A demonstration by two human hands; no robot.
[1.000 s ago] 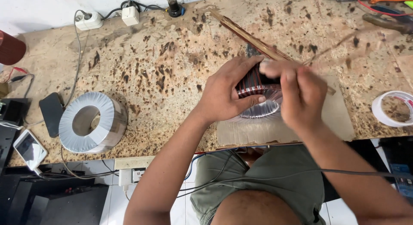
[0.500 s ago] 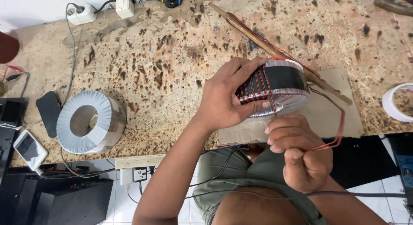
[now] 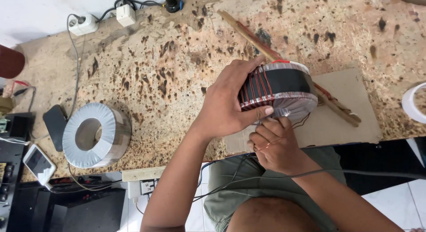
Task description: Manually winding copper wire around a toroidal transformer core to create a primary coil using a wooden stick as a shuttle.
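My left hand (image 3: 226,105) grips a ring-shaped core (image 3: 284,87) on edge above the speckled workbench, thumb under its near rim and fingers over the top. The core is dark with a pale taped face, and thin red copper wire (image 3: 256,89) is wound over its left part. My right hand (image 3: 275,145) sits just below the core's near edge, fingers pinched on a strand of that wire. A long wooden stick (image 3: 257,39) with wire on it lies behind the core, partly hidden by it.
A grey taped ring core (image 3: 95,134) rests at the bench's left front. A cardboard sheet (image 3: 350,107) lies under the work. Power sockets and plugs (image 3: 106,19) sit at the back left; a phone (image 3: 39,164) and black electronics lie left. A white tape roll (image 3: 415,103) shows at right.
My right hand drew the wire down toward my lap, then came back up under the core. The core has tipped more on edge in my left hand.
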